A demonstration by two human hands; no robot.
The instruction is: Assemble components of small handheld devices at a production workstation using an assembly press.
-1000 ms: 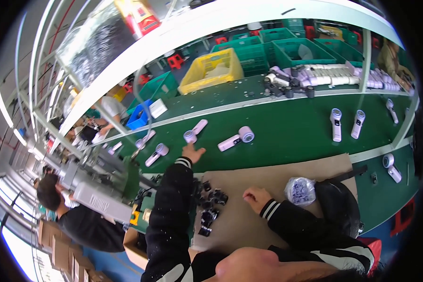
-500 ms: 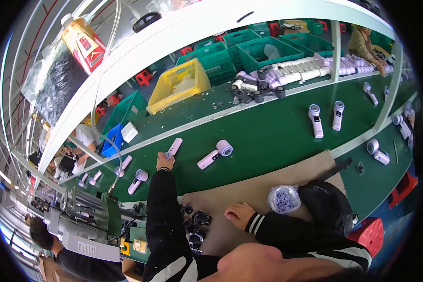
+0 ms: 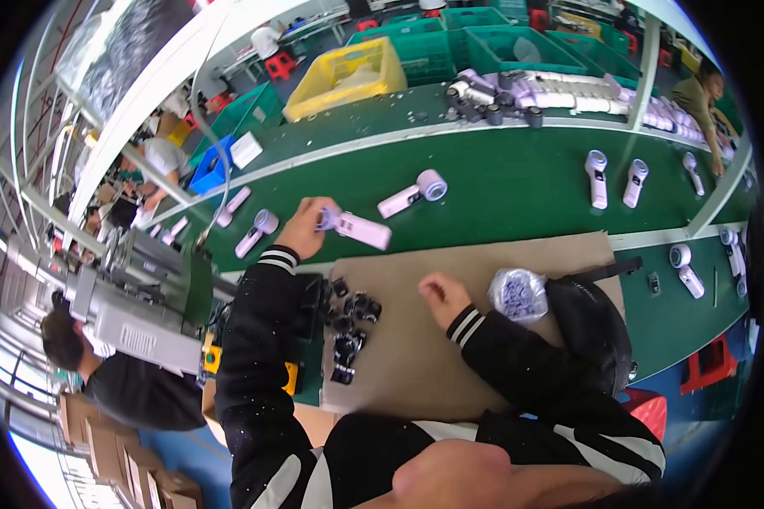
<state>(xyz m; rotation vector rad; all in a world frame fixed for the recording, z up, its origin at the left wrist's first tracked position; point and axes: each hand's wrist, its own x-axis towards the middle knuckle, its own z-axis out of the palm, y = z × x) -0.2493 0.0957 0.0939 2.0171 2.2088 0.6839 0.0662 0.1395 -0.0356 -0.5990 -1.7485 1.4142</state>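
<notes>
My left hand (image 3: 303, 229) grips a pale purple handheld fan (image 3: 362, 230) by its round head. The fan's handle points right, above the edge of the brown mat (image 3: 416, 339). Over the mat, my right hand (image 3: 446, 299) is loosely curled, with a gap between thumb and fingers and nothing visible in it. Right of that hand sits a clear plastic bag (image 3: 519, 296) of small purple parts. Small black parts (image 3: 348, 327) lie in a cluster along the mat's left side. Another fan (image 3: 413, 193) lies on the green surface (image 3: 501, 191) beyond the held one.
More fans (image 3: 597, 180) lie along the green surface. A black bag (image 3: 587, 327) rests on the mat's right. At left stands a grey machine (image 3: 136, 318). A yellow crate (image 3: 348, 81) and stacked purple and white parts (image 3: 569, 92) stand behind; a white post (image 3: 645, 72) rises at right.
My left hand has lifted the fan off the green surface and brought it nearer, its handle swung to the right. My right hand has risen from the mat, its fingers more curled. The view has shifted.
</notes>
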